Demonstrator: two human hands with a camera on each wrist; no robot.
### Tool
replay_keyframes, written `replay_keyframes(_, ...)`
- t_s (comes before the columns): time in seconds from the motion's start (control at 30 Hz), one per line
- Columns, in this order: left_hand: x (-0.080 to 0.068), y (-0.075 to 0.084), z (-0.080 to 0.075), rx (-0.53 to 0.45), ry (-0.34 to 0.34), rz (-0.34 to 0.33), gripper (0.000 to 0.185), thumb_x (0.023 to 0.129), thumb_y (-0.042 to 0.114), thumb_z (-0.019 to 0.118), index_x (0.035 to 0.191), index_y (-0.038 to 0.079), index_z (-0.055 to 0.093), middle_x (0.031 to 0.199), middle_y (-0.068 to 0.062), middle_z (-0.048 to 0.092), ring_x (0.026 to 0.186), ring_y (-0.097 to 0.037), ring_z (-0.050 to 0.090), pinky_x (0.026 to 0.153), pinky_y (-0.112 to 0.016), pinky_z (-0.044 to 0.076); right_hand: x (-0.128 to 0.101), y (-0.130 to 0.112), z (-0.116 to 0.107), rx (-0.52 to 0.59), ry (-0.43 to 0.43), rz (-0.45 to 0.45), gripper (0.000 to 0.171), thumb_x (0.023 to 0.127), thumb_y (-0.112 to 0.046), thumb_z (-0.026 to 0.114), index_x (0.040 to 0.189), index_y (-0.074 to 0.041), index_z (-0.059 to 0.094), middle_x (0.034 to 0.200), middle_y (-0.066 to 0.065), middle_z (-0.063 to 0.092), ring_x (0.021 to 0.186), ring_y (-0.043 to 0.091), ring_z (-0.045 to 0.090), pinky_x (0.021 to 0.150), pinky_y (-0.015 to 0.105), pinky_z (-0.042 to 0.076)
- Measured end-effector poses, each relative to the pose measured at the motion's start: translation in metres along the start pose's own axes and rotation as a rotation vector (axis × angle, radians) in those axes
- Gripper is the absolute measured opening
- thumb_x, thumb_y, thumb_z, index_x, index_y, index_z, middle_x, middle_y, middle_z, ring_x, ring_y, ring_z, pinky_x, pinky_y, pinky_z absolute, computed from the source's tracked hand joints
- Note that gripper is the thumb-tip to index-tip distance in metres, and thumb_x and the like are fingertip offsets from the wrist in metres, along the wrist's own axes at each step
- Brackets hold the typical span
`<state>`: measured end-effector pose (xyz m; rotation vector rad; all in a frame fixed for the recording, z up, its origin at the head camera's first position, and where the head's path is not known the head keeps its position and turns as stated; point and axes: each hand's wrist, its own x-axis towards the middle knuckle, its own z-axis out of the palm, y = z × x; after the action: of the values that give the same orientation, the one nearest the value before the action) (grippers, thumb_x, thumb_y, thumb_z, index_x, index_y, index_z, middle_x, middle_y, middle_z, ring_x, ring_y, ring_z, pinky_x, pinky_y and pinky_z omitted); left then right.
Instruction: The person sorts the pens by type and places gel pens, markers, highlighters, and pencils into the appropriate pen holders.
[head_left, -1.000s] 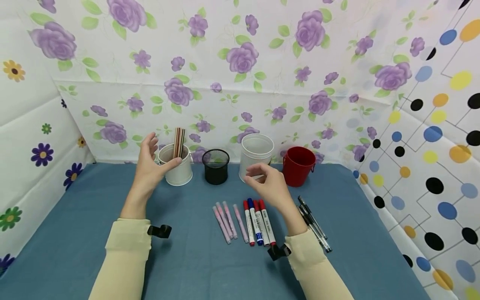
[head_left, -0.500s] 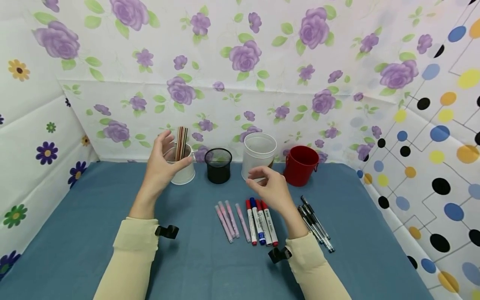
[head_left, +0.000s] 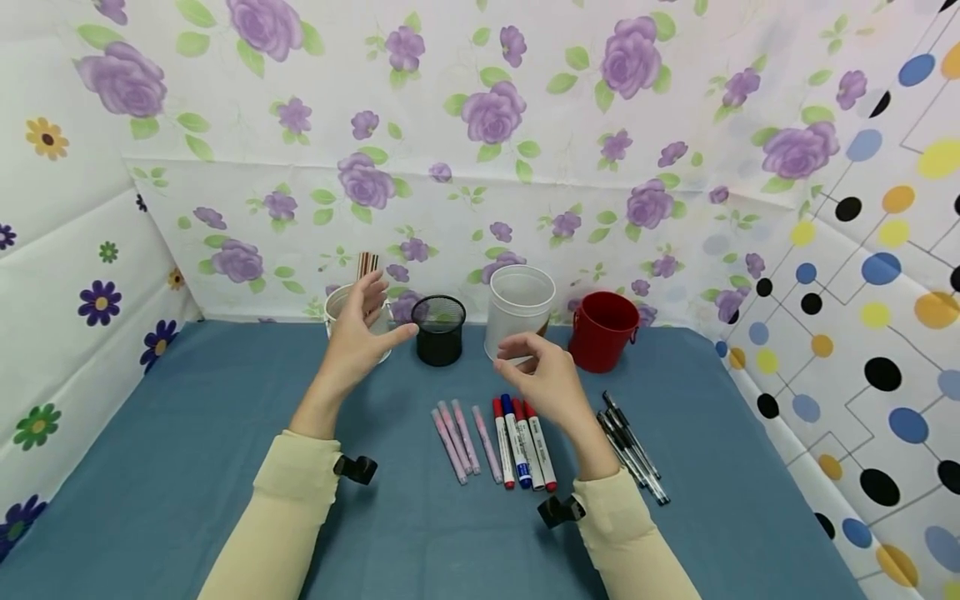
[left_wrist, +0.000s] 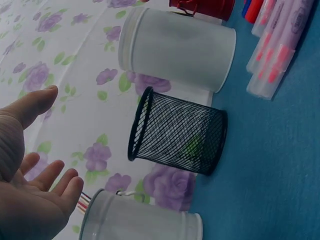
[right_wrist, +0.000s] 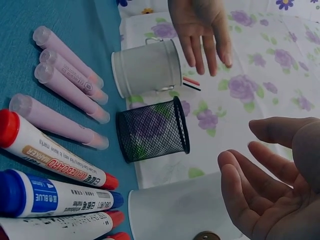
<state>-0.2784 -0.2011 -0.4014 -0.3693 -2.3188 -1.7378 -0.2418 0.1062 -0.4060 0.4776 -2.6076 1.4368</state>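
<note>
My left hand (head_left: 356, 333) hovers in front of the small white bucket (head_left: 335, 304), its fingers spread and holding nothing. Behind that hand, striped sticks (head_left: 367, 264) poke up out of the bucket. Just to its right stands a black mesh pen cup (head_left: 439, 333). My right hand (head_left: 543, 371) hangs over the upper ends of the whiteboard markers (head_left: 517, 442), fingers relaxed and bent, nothing in them. Behind it is a taller white bucket (head_left: 517, 304). In the right wrist view the thumb and fingertips of the right hand (right_wrist: 275, 185) are apart.
Several pink highlighters (head_left: 459, 442) lie left of the markers on the blue tablecloth (head_left: 420, 533). Black gel pens (head_left: 630, 446) lie right of the right hand. A red bucket (head_left: 600, 333) stands at the back right, before the flowered backdrop (head_left: 420, 108).
My left hand has moved right, from the left side of the small white bucket to in front of it, towards the mesh cup. The right hand has barely moved.
</note>
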Motion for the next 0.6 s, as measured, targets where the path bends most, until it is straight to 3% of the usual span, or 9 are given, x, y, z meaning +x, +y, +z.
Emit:
replay_keyframes(0.27, 0.004, -0.006, 0.023, -0.023, -0.056, -0.003, 0.1, 0.093, 0.017, 0.086, 0.17, 0.018, 0.022, 0.171, -0.012, 0.029, 0.159, -0.032, 0.027, 0.13, -0.048, 0.025, 0.0, -0.001, -0.002, 0.005, -0.014, -0.011, 0.027, 0.1, -0.023, 0.078, 0.125, -0.016, 0.073, 0.117, 0.002, 0.076, 0.091, 0.019, 0.072, 0.073, 0.033, 0.062)
replay_keyframes(0.6, 0.018, -0.019, 0.04, 0.028, -0.032, -0.03, 0.101, 0.091, 0.021, 0.088, 0.169, 0.014, 0.025, 0.173, -0.013, 0.026, 0.161, -0.031, 0.024, 0.13, -0.046, 0.024, 0.0, 0.001, 0.001, 0.007, -0.024, -0.017, 0.026, 0.1, -0.023, 0.078, 0.124, -0.016, 0.074, 0.116, 0.002, 0.076, 0.089, 0.019, 0.073, 0.073, 0.033, 0.062)
